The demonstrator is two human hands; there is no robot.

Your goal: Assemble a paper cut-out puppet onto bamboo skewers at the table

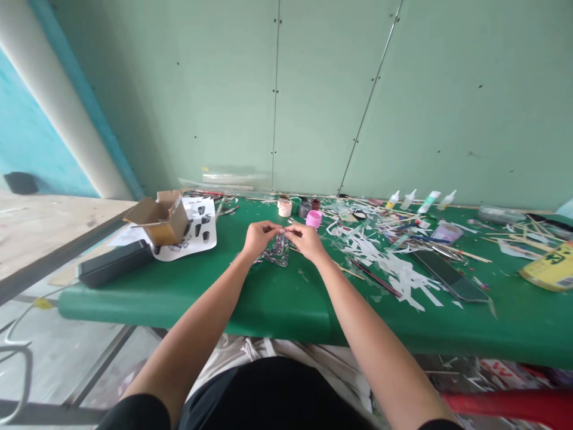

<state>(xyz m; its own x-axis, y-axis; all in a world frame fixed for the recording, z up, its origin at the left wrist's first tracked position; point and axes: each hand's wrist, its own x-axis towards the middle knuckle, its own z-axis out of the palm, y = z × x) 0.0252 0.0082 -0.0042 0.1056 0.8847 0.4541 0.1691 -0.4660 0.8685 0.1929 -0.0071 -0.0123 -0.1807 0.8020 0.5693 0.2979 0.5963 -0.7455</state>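
Both hands meet above the green surface [188,286], which I take as my landmark. Toward its left end sits an open cardboard box [160,220] on a printed sheet [197,234]; right of centre, white paper scraps [394,266] and a dark phone [450,276]. At its middle lies a patterned cutout [277,254]. My left hand [258,237] and right hand [305,239] pinch a small piece [281,230] between their fingertips, just above that cutout.
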